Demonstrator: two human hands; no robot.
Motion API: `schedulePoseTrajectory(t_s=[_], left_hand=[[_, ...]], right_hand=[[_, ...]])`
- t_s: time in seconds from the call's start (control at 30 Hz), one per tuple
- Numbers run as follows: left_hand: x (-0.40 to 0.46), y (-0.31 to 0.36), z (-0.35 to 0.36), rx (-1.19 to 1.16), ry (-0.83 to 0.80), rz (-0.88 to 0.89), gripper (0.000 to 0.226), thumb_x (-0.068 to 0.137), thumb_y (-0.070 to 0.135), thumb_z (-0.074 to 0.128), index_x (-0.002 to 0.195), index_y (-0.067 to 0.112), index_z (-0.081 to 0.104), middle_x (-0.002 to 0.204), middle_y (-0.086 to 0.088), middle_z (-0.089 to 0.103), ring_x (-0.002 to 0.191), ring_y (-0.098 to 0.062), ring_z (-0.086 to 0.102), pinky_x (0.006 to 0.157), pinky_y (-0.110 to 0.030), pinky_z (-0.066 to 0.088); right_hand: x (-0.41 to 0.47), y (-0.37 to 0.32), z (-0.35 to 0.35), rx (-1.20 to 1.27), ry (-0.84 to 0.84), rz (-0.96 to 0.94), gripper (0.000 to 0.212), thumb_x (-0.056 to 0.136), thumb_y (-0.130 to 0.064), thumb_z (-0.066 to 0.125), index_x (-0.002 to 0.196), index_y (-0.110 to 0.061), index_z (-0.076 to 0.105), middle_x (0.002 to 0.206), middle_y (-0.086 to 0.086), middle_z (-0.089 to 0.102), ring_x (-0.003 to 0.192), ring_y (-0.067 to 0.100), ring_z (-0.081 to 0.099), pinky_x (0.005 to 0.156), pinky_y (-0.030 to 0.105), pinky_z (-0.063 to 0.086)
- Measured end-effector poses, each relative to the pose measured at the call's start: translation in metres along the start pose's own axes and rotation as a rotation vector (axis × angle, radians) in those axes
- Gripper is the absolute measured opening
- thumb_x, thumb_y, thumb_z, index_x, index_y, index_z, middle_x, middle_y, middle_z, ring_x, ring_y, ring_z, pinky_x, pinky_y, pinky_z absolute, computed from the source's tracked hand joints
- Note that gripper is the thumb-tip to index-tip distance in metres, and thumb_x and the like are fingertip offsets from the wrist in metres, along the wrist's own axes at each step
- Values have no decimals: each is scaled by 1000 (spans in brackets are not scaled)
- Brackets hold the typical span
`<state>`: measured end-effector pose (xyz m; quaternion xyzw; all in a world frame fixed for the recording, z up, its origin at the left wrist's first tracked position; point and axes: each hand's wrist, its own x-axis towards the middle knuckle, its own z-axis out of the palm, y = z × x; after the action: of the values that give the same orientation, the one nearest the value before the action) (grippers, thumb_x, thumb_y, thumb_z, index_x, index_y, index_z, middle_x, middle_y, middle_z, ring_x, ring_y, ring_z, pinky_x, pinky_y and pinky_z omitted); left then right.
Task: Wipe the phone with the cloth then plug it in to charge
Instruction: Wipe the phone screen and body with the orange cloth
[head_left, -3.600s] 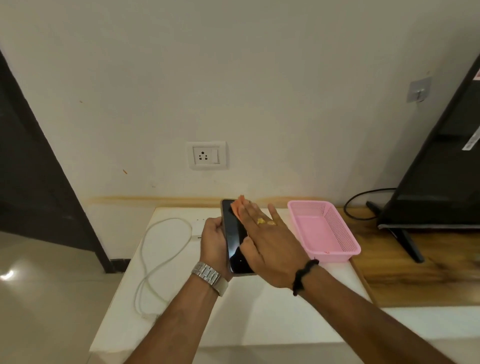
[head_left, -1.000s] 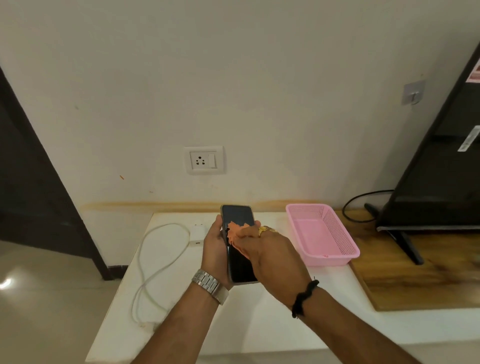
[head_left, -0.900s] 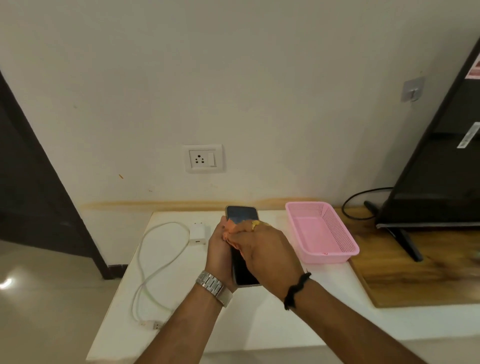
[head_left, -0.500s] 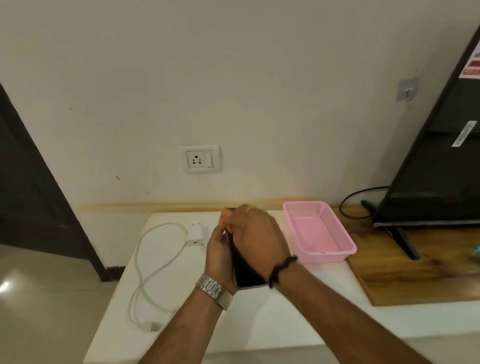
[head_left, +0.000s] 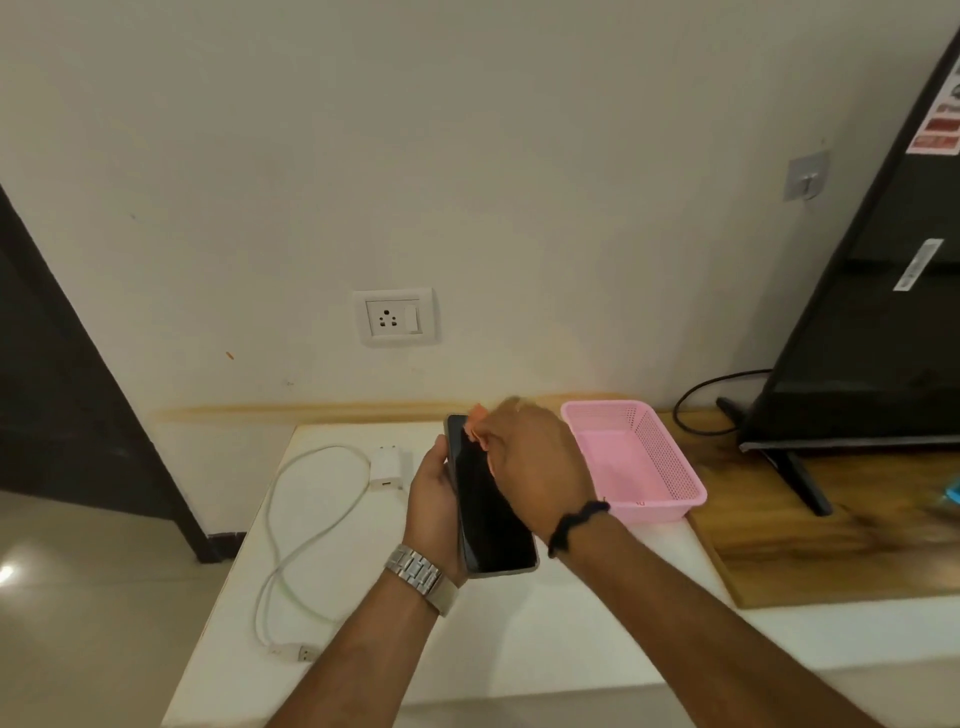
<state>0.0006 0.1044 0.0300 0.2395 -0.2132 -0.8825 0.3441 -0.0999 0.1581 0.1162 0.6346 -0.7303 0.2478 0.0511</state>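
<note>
I see the left hand (head_left: 434, 496) with its grip closed around the smartphone (head_left: 488, 499), held dark screen up above the white tabletop (head_left: 519, 639). The right hand (head_left: 535, 462) lies over the screen's upper part, its grip pinched shut on the orange cloth (head_left: 477, 422), which peeks out at the phone's top edge. To the left of the left grip, the white charger adapter (head_left: 387, 467) and its looped cable (head_left: 291, 525) lie on the tabletop. To the right of the right grip sits a pink basket (head_left: 670, 467). The wall socket (head_left: 396, 317) is above both.
</note>
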Motion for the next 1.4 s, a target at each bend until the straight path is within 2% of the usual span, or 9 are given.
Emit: schedulePoseTrajectory(t_s=[0.17, 0.27, 0.37, 0.47, 0.67, 0.83, 1.0, 1.2, 1.4], left_hand=[[5, 5, -6, 0, 28, 20, 66, 91, 65, 56, 132, 17, 73, 135, -18, 70, 127, -38, 65, 111, -51, 47], [2, -12, -1, 25, -19, 12, 52, 96, 65, 51, 107, 27, 85, 121, -11, 77, 107, -33, 76, 93, -45, 59], [1, -8, -3, 33, -13, -11, 59, 99, 66, 46, 112, 20, 80, 112, -13, 75, 98, -33, 72, 92, -45, 56], [6, 6, -7, 4, 4, 18, 67, 97, 66, 47, 130, 13, 70, 119, -15, 75, 102, -34, 73, 98, -47, 55], [4, 1, 2, 69, -31, 5, 59, 96, 67, 47, 103, 23, 86, 111, -10, 80, 98, -31, 78, 87, -44, 59], [2, 21, 8, 41, 15, 63, 68, 98, 64, 49, 134, 9, 68, 120, -16, 71, 104, -35, 67, 102, -47, 49], [3, 12, 8, 51, -37, 64, 48, 92, 60, 59, 96, 18, 82, 102, -9, 76, 91, -29, 74, 86, -41, 60], [11, 21, 3, 54, 20, 82, 68, 99, 66, 46, 107, 8, 82, 102, -16, 75, 78, -31, 70, 78, -41, 57], [11, 20, 6, 78, -25, 78, 65, 98, 66, 47, 103, 14, 85, 102, -14, 74, 80, -30, 70, 74, -38, 58]], right_hand=[[-34, -23, 20, 39, -47, -38, 27, 105, -31, 47, 99, -21, 71, 85, -1, 62, 70, 15, 59, 64, 19, 40], [-7, -12, 6, 48, -10, 8, 38, 108, -32, 40, 100, -21, 76, 91, -1, 64, 78, 17, 61, 71, 28, 51], [-2, 7, -2, -39, -95, 66, 30, 109, -21, 43, 101, -18, 71, 98, 2, 63, 92, 22, 66, 88, 33, 54], [-34, -6, 9, -49, -133, 40, 21, 104, -16, 46, 104, -19, 68, 100, 3, 64, 92, 23, 67, 83, 29, 53], [-19, -14, -8, 52, -30, 31, 36, 110, -28, 40, 104, -21, 75, 99, 3, 67, 87, 21, 65, 85, 33, 55], [-46, -27, -4, 40, -129, 35, 29, 107, -23, 41, 105, -17, 69, 101, 3, 63, 91, 21, 62, 81, 29, 51], [-27, -24, -17, 35, -66, 38, 34, 108, -20, 41, 105, -17, 75, 103, 6, 69, 94, 25, 66, 89, 38, 54], [-55, -35, -8, 44, -239, 8, 29, 108, -17, 42, 115, -12, 70, 113, 10, 67, 101, 25, 64, 93, 32, 51], [-45, -9, -18, -44, -132, 72, 26, 108, -18, 44, 114, -20, 69, 108, 5, 64, 99, 21, 65, 90, 29, 53]])
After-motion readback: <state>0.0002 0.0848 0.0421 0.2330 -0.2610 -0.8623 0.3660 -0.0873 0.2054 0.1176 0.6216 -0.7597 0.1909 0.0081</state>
